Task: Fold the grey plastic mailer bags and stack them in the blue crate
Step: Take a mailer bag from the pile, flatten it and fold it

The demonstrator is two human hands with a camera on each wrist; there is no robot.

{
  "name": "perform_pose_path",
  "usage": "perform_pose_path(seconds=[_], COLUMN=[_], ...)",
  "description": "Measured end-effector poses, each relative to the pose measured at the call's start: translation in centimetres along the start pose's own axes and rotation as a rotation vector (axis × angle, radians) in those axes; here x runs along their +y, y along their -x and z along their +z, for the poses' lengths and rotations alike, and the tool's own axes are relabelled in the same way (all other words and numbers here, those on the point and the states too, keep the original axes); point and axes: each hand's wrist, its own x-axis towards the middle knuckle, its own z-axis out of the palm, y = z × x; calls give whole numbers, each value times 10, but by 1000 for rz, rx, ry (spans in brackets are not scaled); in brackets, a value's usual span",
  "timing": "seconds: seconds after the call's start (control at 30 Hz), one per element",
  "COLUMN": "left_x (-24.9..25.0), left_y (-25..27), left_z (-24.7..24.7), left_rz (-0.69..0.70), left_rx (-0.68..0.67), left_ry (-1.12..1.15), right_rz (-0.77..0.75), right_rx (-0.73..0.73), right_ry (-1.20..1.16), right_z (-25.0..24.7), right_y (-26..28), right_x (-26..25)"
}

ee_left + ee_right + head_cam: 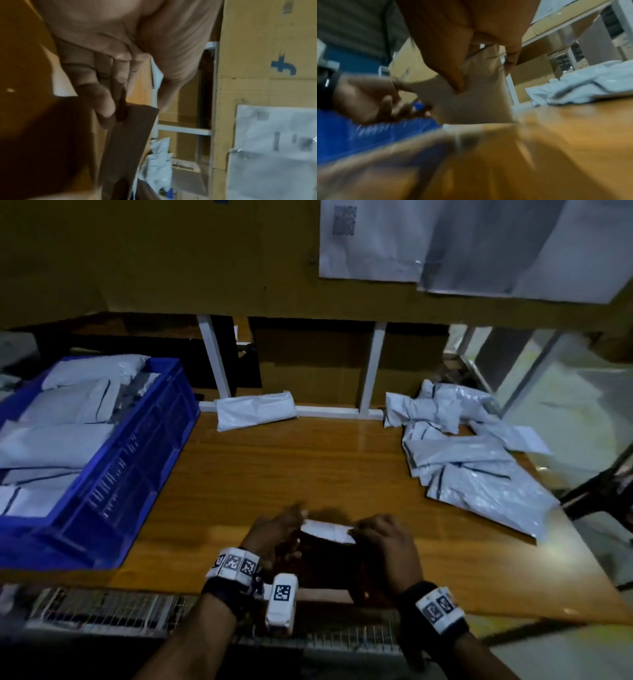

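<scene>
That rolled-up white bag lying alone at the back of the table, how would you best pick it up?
Probably by its middle, from the front. The rolled bag lies lengthwise against the white rail, so only its near long side is free. Both the left hand and right hand hold another mailer.

The ribbed plastic crate (137, 453) on the left is deep blue, and the folded plastic mailer bags (58, 440) inside it are pale grey-white with thin dark lines along their edges. The loose heap of plastic mailer bags (479, 460) on the far right shows the same pale grey with dark stripes, lying on a warm orange-brown wood-grain tabletop (291, 467). Both fabric wristbands (233, 568) carry black-and-white square code patterns, and the tan cardboard wall (267, 40) bears a blue painted mark.
</scene>
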Motion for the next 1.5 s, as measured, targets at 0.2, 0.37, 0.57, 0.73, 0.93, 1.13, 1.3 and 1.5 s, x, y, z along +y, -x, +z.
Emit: perform_pose_path(seconds=[0.2,0.37,0.57,0.73,0.93,1.13,1.3,1.5], left_x=[-59,-67,-64,-62,-61,-70,-75,-74], left_y=[11,9,2,-11,-36,-40,-41,-42], left_z=[-24,-44,-52,-27,-12,-3,-4,-3], left_rz=[125,234,644,852,734,732,731,742], left_rx=[175,238,365,138,-38,-73,-66,-60], left_ry=[-204,-415,-1003,-1398,-1662,-1764,-1761,-1760], right_rz=[-33,-42,-30,193,273,333,347,338], right_rx=[-106,-146,-39,-158,-331,-357,-376,-365], right_ry=[42,9,56,156,196,221,223,213], right_z=[33,41,52,75,94,92,93,93], right_y=[57,60,34,12,6,10,9,10], right_x=[-22,-39,-52,-72,-62,-58,-59,-60])
